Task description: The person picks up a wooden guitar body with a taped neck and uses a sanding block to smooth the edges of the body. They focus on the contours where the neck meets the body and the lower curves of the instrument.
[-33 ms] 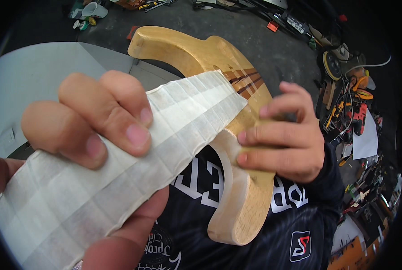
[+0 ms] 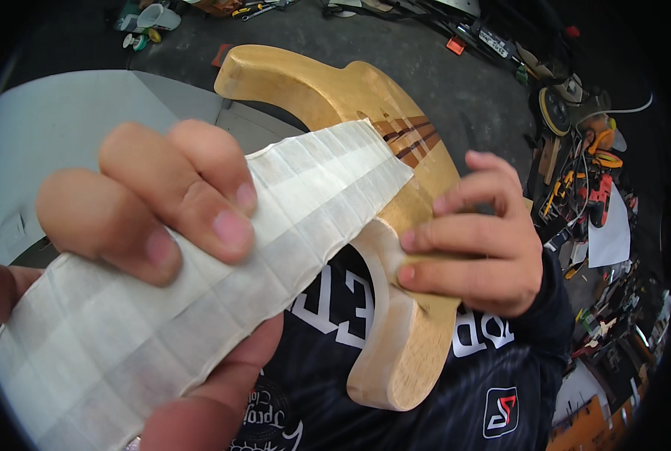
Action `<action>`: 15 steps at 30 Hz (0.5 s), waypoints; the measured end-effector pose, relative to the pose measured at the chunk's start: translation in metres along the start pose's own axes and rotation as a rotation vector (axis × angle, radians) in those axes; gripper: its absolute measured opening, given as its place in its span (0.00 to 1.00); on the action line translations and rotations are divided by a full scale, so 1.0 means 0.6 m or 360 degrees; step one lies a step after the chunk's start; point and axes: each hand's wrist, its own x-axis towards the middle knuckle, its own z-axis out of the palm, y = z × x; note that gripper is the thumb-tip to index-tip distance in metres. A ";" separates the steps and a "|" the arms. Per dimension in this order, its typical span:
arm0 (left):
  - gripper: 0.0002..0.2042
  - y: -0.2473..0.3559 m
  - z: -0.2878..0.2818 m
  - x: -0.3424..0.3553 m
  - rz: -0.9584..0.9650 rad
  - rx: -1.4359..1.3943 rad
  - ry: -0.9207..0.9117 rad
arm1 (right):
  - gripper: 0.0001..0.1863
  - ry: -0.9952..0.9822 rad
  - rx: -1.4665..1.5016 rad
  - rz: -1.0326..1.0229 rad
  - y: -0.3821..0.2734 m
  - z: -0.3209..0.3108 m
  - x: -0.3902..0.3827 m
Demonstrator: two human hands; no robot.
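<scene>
A pale wooden electric guitar body point(image 2: 399, 94) with dark stripes lies across the middle, its two curved horns pointing left and toward me. Its neck point(image 2: 275, 203), wrapped in strips of whitish masking tape, runs to the lower left. My left hand point(image 2: 177, 195) is closed round this neck, fingers over the taped face and thumb below. On the body near the lower horn point(image 2: 395, 353), my right hand point(image 2: 478, 240) presses with bent fingers on a thin tan sheet that looks like sandpaper. Most of that sheet is hidden under the hand.
A pale grey surface point(image 2: 72, 113) is at the left, under the neck. On the dark floor at the right are a red drill point(image 2: 600, 199), a white paper point(image 2: 611, 233), cables and several tools. A white cup point(image 2: 159, 16) stands at the far left.
My right hand has shifted slightly down and toward me on the guitar body, and a corner of the tan sheet now shows beside it. My left hand stays on the neck.
</scene>
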 end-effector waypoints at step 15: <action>0.36 0.005 -0.015 -0.003 -0.0070 0.0123 -0.0170 | 0.11 0.0100 -0.0212 -0.0043 0.008 0.011 0.002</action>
